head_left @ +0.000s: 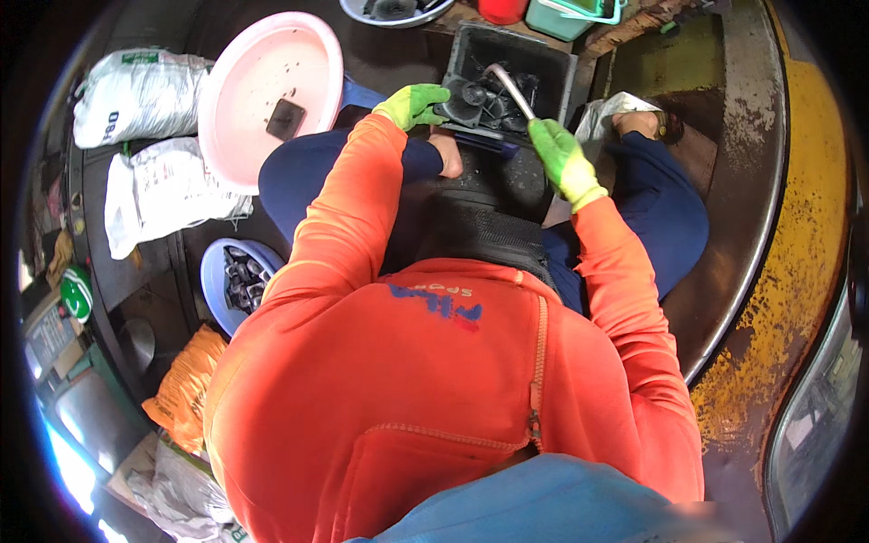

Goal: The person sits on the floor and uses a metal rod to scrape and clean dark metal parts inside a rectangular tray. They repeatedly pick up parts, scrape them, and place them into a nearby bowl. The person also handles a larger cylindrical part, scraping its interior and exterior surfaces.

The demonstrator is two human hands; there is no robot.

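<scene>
My right hand (pixel 565 165), in a yellow-green glove, is closed around the shaft of a pale metal hammer (pixel 512 91). The hammer's head end reaches over a black rectangular tray (pixel 568 86) in front of me. At the tray's left side, my left hand (pixel 413 107), gloved alike, has its fingers closed at the edge of a dark part with a round face (pixel 465 101). Its thumb and fingertips are partly hidden. More dark broken pieces (pixel 518 100) lie in the tray beside that part.
Left of me stands a tilted pink basin (pixel 214 109) with a dark flat piece (pixel 286 119) in it. A blue basin (pixel 214 281) holds several dark pieces. White sacks (pixel 145 95) lie further left. Beyond the tray are a red container (pixel 502 9) and a green basket (pixel 563 23).
</scene>
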